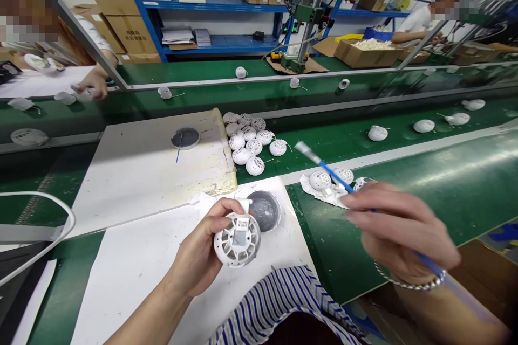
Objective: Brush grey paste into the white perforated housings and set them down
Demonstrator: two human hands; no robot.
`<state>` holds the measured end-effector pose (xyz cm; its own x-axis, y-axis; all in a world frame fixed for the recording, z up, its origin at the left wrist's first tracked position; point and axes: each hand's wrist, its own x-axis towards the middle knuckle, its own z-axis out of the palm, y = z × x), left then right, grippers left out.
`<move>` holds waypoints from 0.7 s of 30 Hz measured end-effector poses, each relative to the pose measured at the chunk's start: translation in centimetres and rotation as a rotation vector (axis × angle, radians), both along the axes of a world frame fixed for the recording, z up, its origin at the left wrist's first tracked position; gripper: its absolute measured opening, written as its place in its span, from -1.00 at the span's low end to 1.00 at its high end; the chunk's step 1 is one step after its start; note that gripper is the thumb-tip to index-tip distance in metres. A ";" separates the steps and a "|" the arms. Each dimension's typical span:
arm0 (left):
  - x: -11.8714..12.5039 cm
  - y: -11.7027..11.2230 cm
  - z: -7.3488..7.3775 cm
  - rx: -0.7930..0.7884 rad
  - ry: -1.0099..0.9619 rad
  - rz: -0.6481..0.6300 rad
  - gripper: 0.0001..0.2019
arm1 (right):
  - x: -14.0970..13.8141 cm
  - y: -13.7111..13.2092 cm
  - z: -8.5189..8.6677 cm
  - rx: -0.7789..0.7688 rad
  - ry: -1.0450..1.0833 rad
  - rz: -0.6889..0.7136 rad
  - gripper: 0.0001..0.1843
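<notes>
In the head view my left hand [202,250] is closed round a white round slotted housing [230,248], tilted so its openwork face shows. A small printed label [243,224] and a grey square sit at the housing's middle. My right hand [400,232], slightly blurred, grips a thin blue-handled brush [338,177] with a pale tip, pointing up and left, apart from the housing. Behind my left hand a shallow round dish of grey material [265,211] rests on the white board [133,280]. Beyond my right fingers, several white housings lie on a crumpled white cloth or paper [324,194].
A pile of white round housings [249,140] sits beside a second board [133,156] with another grey dish [185,138]. More housings [377,133] lie along the green belt [332,143]. A co-worker's hand [95,82] is at left; another person [418,21] is at right.
</notes>
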<state>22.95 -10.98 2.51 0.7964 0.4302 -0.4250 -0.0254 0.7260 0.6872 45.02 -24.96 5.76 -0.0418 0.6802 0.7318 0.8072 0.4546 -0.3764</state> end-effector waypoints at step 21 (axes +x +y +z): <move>0.8 -2.1 0.5 0.055 -0.010 -0.007 -0.87 | -3.2 4.0 1.1 -0.078 -0.434 0.237 -0.85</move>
